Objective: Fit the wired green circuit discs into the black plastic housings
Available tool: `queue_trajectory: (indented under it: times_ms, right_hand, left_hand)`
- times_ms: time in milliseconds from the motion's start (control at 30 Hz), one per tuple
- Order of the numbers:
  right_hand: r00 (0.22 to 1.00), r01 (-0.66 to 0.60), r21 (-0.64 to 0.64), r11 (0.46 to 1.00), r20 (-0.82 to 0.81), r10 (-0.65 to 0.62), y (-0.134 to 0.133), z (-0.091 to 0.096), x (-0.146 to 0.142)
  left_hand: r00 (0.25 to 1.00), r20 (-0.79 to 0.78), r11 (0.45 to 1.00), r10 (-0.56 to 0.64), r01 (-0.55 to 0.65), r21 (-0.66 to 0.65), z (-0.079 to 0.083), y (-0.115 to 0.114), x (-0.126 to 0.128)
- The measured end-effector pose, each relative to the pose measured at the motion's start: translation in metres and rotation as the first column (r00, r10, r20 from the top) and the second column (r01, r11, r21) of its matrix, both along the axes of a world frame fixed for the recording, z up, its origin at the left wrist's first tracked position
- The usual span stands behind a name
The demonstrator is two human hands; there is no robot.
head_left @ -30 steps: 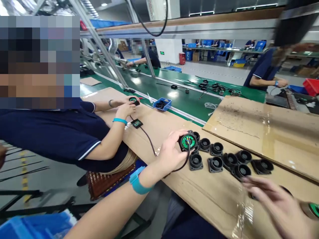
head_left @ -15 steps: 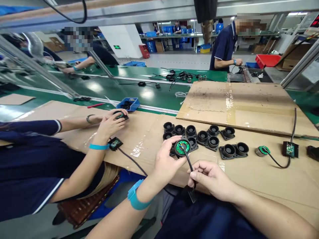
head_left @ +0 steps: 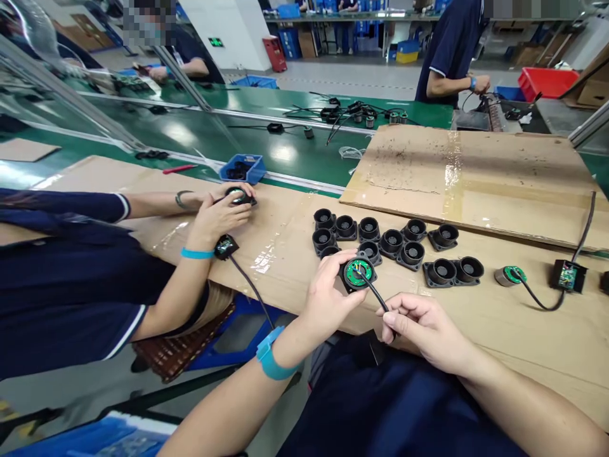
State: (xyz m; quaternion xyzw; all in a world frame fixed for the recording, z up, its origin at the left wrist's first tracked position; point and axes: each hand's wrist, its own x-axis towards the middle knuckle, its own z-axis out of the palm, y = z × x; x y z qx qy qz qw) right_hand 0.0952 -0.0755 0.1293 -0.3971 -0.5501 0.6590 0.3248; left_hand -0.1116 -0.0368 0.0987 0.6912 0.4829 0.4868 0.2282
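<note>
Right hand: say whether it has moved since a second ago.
Yes. Right hand moved left along the housings, from past their right end to the cable.

A bunch of little black cups sits on the brown bench, with a big flat cardboard sheet behind them, a small blue tray by the long green belt, and a red box far off at the back right.

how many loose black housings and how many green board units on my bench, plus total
loose black housings: 11 clearly visible
green board units: 2, one in the left hand, its cable pinched by the right hand, one lying on the cardboard at
total: 13
</note>
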Motion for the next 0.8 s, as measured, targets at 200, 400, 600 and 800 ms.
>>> queue_trajectory:
  times_ms: [200, 400, 600, 800]
  right_hand:
    - [0.997, -0.031, 0.055, 0.998, 0.077, 0.027, 0.005, -0.003, -0.008]
    - [0.960, -0.241, 0.063, 0.969, 0.163, 0.228, 0.029, -0.033, -0.057]
    - [0.963, -0.226, -0.058, 0.972, 0.137, 0.232, 0.053, -0.069, -0.113]
    - [0.938, -0.192, 0.182, 0.964, 0.324, 0.126, 0.082, -0.053, -0.165]
  left_hand:
    - [0.999, 0.034, 1.000, 0.029, -0.029, 0.004, -0.004, -0.003, -0.012]
    - [0.948, 0.077, 0.951, 0.308, -0.309, -0.006, -0.033, 0.017, -0.078]
    - [0.925, 0.075, 0.927, 0.373, -0.368, -0.071, -0.084, 0.055, -0.148]
    - [0.871, -0.051, 0.869, 0.489, -0.491, -0.063, -0.109, 0.080, -0.174]
